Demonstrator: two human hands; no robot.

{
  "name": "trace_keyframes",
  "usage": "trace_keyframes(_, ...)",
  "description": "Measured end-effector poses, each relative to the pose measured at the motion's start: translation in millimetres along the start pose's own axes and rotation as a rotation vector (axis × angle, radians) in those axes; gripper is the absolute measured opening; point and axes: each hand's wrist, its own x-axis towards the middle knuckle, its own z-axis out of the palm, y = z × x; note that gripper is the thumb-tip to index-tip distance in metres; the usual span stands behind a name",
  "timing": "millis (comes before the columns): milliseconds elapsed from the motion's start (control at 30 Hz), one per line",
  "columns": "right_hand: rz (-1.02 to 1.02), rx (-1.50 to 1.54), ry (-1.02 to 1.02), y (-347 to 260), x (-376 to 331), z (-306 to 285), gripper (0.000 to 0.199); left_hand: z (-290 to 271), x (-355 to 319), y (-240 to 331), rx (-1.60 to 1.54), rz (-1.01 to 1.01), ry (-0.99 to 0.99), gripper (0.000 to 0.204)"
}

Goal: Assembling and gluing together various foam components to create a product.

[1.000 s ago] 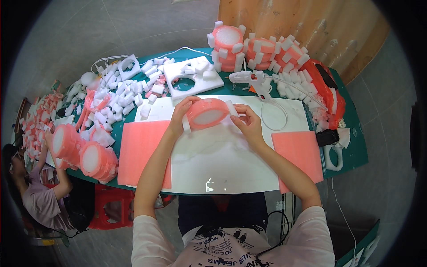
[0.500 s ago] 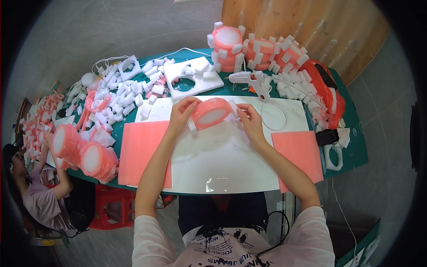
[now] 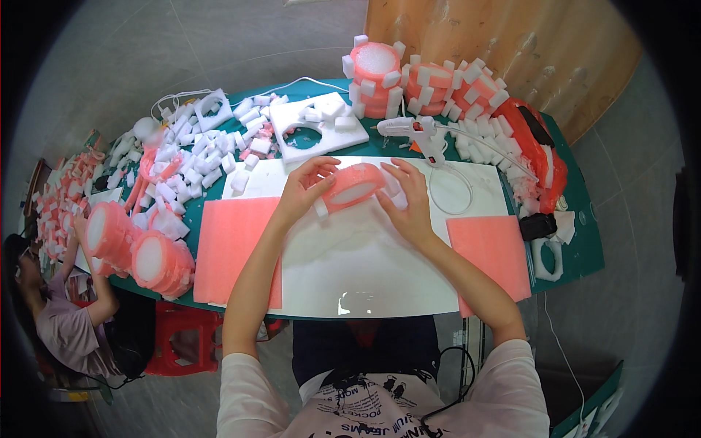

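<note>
Between my hands is a round pink foam piece [image 3: 356, 175] with a pale, flat round face, tilted toward me over the white board. A small white foam block [image 3: 322, 209] sits at its left side, and another white block [image 3: 395, 193] is at its right side. My left hand [image 3: 307, 188] curves around the left of the pink piece, thumb against it and fingers partly spread. Cupped at the other side, my right hand [image 3: 409, 198] has its thumb and fingers around the right block and the pink piece's edge. The inner fingertips are partly hidden.
A white glue gun [image 3: 416, 130] lies beyond my right hand, its cable looping on the board [image 3: 365, 274]. Pink foam sheets [image 3: 237, 252] flank the board. White foam blocks [image 3: 197, 160], finished pink cylinders [image 3: 376, 80] and a cut-out foam slab [image 3: 343, 139] surround it. A co-worker [image 3: 73, 314] sits left.
My right hand has shifted from pinching the right block to cupping around it. My left fingers have spread and moved over the edge. The pink piece has moved slightly right and lower.
</note>
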Motion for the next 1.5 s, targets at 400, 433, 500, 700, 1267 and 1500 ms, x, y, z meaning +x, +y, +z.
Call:
trace_keyframes(400, -0.306, -0.23, -0.021, -9.3, -2.3, -2.4, 0.037, 0.6, 0.2, 11.0, 0.091, 0.159, -0.235, 0.029)
trace_keyframes(433, -0.297, -0.21, -0.014, -9.4, -2.2, -1.9, 0.036, 2.7, -0.5, 12.7, 0.138, 0.161, -0.223, 0.031)
trace_keyframes(500, -0.289, -0.189, -0.007, -9.6, -2.3, -1.1, 0.035, 4.0, -1.3, 14.5, 0.185, 0.163, -0.211, 0.033)
trace_keyframes(700, -0.306, -0.197, -0.003, -9.7, -3.8, -0.5, 0.032, 6.3, -2.2, 23.6, 0.27, 0.153, -0.224, 0.035)
trace_keyframes(1267, -0.307, -0.182, 0.006, -12.9, -2.3, -0.4, 0.032, 10.7, -6.5, 23.6, 0.516, 0.44, -0.097, 0.032)
trace_keyframes(1500, -0.307, -0.137, -0.005, -10.2, -3.7, 0.6, 0.029, 12.3, -7.3, 28.1, 0.5, 0.381, -0.108, 0.032)
